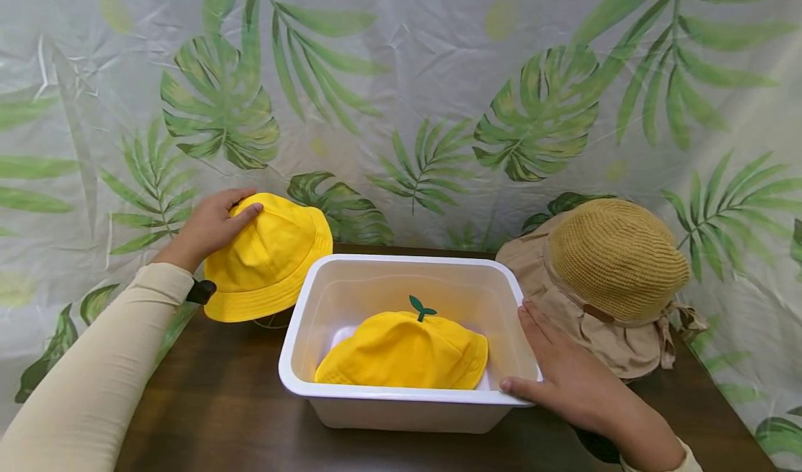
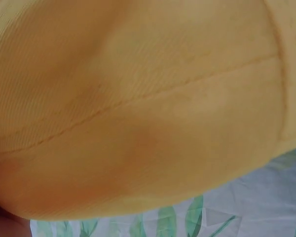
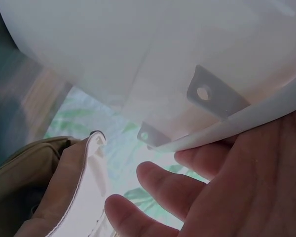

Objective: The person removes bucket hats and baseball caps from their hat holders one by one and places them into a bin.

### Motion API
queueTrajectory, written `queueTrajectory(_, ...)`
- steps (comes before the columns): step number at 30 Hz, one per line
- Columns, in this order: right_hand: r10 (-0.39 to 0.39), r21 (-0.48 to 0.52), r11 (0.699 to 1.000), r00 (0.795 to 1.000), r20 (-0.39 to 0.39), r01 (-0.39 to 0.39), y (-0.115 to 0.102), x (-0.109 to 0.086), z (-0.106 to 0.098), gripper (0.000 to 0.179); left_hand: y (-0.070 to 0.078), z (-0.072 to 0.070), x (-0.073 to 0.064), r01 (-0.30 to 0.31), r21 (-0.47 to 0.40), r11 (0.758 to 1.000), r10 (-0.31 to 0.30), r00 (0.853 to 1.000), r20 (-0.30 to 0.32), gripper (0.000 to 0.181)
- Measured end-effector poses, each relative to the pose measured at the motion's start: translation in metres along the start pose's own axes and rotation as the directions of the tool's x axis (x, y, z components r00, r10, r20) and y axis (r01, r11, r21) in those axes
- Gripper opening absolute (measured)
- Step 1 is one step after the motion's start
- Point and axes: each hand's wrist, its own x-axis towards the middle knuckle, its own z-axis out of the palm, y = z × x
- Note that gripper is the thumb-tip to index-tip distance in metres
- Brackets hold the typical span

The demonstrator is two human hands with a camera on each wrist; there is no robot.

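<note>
At the left, my left hand point(image 1: 216, 221) grips the crown of a yellow bucket hat point(image 1: 269, 256), thumb on the near side and the other fingers mostly hidden behind it. Yellow cloth point(image 2: 138, 108) fills most of the left wrist view. My right hand point(image 1: 567, 374) rests against the right rim of a white plastic basin point(image 1: 407, 413), its fingers extended along the outside and the thumb at the front corner. Inside the basin lies a second yellow hat point(image 1: 407, 354), topped by a small green sprout point(image 1: 422, 310). The right wrist view shows relaxed fingers point(image 3: 170, 190) under the rim.
A woven straw-coloured hat with a beige cloth brim point(image 1: 617, 263) sits right of the basin, close to my right hand. Part of a wire stand point(image 1: 273, 321) shows under the left hat. Behind the dark wooden table point(image 1: 213, 402) hangs a leaf-patterned sheet point(image 1: 426, 75).
</note>
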Motion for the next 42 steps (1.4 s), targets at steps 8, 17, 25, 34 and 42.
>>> queueTrajectory(8, -0.027, -0.033, 0.999, 0.999, -0.019, 0.027, 0.001, -0.001, -0.002, 0.106, 0.003, 0.001, -0.002, 0.010, -0.018, 1.000, -0.010, 1.000, 0.000, 0.059)
queueTrajectory(17, -0.013, -0.084, 0.996, 1.000, -0.009, 0.013, 0.000, 0.001, -0.002, 0.107, 0.006, 0.002, -0.002, 0.019, -0.024, 1.000, -0.020, 1.000, -0.006, 0.057)
queueTrajectory(25, 0.008, -0.102, 0.995, 1.000, -0.003, -0.009, -0.002, 0.001, -0.003, 0.108, 0.010, 0.001, 0.000, 0.010, 0.016, 1.000, -0.010, 0.999, -0.033, 0.053)
queueTrajectory(34, -0.012, -0.111, 0.994, 1.000, -0.016, 0.010, -0.002, 0.001, -0.003, 0.108, 0.020, -0.005, 0.004, -0.002, 0.066, 0.998, 0.003, 1.000, -0.016, 0.046)
queueTrajectory(42, -0.029, -0.101, 0.995, 0.999, -0.019, 0.027, -0.001, 0.000, -0.002, 0.105, 0.022, -0.010, 0.007, 0.011, 0.106, 0.994, -0.011, 1.000, 0.004, 0.047)
